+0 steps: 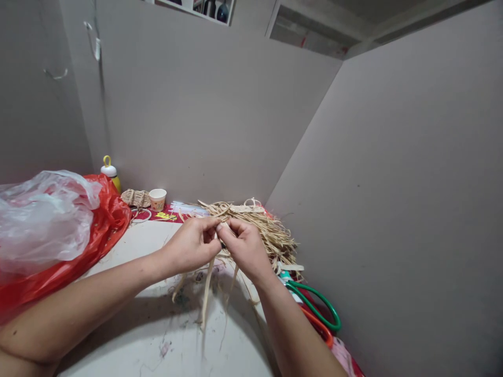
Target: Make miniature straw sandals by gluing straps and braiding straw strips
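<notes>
My left hand [195, 241] and my right hand [245, 245] meet above the white work surface, both closed in a pinch on straw strips [207, 293]. The fingertips of the two hands are close together, and the part of the straw between them is mostly hidden. Several pale strips hang down below the hands, one of them wider than the others. Just behind my right hand lies a heap of dry straw [271, 228], its stalks pointing toward the right.
Left are a clear plastic bag [47, 220] and a red plastic bag [113, 209]. Along the back wall stand a yellow bottle [110, 172], a woven straw piece [135, 198] and a paper cup [157, 200]. Green-handled scissors [314, 296] and an orange handle [320, 327] lie at right.
</notes>
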`<control>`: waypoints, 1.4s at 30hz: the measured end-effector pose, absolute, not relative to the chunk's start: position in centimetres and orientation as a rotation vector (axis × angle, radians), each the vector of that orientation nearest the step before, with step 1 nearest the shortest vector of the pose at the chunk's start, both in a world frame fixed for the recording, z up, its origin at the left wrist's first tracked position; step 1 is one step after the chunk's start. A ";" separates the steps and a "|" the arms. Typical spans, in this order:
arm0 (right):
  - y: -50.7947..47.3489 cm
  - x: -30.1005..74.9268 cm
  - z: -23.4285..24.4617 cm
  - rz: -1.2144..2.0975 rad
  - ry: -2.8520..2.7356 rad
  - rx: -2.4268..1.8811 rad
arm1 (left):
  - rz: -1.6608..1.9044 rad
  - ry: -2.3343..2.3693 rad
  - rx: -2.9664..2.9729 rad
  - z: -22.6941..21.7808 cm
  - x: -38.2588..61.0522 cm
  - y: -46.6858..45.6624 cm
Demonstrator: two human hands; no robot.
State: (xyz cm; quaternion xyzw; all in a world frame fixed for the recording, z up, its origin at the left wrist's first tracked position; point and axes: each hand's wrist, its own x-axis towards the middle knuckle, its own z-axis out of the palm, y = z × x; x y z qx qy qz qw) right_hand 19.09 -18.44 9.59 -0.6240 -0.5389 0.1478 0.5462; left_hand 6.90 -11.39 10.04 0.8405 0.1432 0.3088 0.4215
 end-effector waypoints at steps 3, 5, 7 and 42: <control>-18.5 19.4 9.8 0.393 -1.277 -1.450 | 0.693 0.310 2.087 10.7 6.6 -11.3; -18.6 19.5 9.9 0.465 -1.273 -1.414 | 0.588 0.263 2.005 11.4 6.2 -11.0; -18.7 19.6 9.9 0.557 -1.268 -1.364 | 0.467 0.233 1.940 12.2 5.7 -10.5; -19.4 19.7 10.5 0.490 -1.706 -1.464 | 0.660 0.353 2.517 12.7 4.8 -9.6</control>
